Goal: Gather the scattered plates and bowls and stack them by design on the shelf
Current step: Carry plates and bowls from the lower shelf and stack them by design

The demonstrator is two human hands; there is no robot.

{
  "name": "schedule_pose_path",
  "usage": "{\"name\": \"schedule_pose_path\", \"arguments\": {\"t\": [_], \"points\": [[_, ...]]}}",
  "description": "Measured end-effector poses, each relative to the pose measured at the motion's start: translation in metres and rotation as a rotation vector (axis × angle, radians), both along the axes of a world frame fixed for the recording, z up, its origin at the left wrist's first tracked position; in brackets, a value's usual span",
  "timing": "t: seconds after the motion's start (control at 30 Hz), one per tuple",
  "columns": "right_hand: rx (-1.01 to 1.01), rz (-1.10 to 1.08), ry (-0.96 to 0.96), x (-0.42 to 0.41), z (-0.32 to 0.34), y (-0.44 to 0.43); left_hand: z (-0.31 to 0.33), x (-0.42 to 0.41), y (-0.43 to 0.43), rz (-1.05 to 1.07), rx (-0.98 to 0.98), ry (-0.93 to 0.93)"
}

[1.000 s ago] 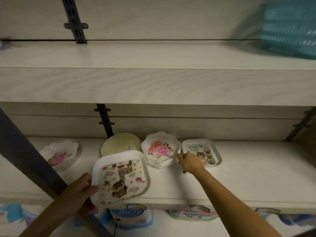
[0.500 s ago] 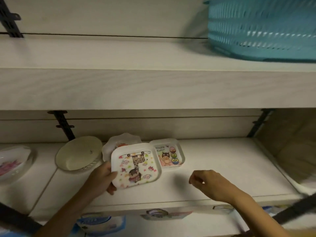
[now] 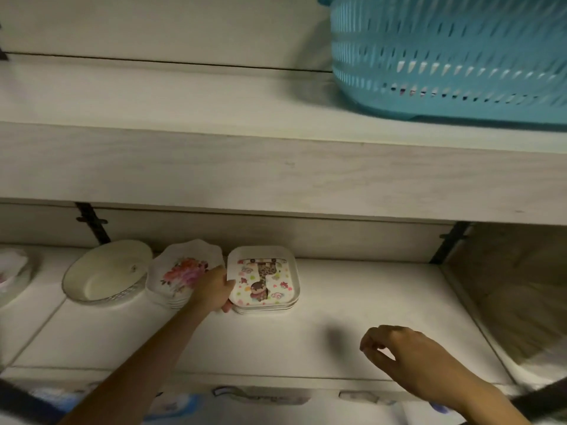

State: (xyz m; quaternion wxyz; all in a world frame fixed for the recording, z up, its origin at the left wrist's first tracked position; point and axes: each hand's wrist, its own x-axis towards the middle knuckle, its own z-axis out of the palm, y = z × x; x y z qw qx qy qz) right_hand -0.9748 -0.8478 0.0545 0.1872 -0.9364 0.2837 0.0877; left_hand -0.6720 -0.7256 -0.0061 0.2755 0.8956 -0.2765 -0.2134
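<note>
A square cartoon giraffe plate [image 3: 266, 277] lies on top of a small stack of square plates on the lower shelf [image 3: 368, 317]. My left hand [image 3: 214, 289] grips its left edge, thumb on the rim. Just left of it stands a stack of scalloped flower plates [image 3: 181, 273], and further left a plain cream bowl [image 3: 106, 273]. A flower dish [image 3: 10, 271] shows at the far left edge. My right hand [image 3: 399, 345] hovers over the front right of the shelf, fingers loosely curled, holding nothing.
A teal plastic basket [image 3: 451, 53] stands on the upper shelf [image 3: 214, 167], which overhangs the lower one. Black brackets [image 3: 92, 222] run along the back wall. A side panel [image 3: 506, 286] closes the shelf on the right. Packaged goods show below the shelf's front edge.
My left hand carried the giraffe plate back and right and set it on the owl plate, which is now covered. My right hand drew back toward the front of the shelf.
</note>
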Motion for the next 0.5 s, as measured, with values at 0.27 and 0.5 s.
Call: {"name": "schedule_pose_path", "arguments": {"t": [0.27, 0.5], "points": [[-0.037, 0.012, -0.047, -0.001, 0.008, -0.012, -0.011, 0.005, -0.017, -0.068, 0.222, -0.112], [-0.023, 0.040, -0.062, 0.007, 0.008, -0.011, -0.017, -0.005, -0.015, -0.095, 0.291, -0.412]]}}
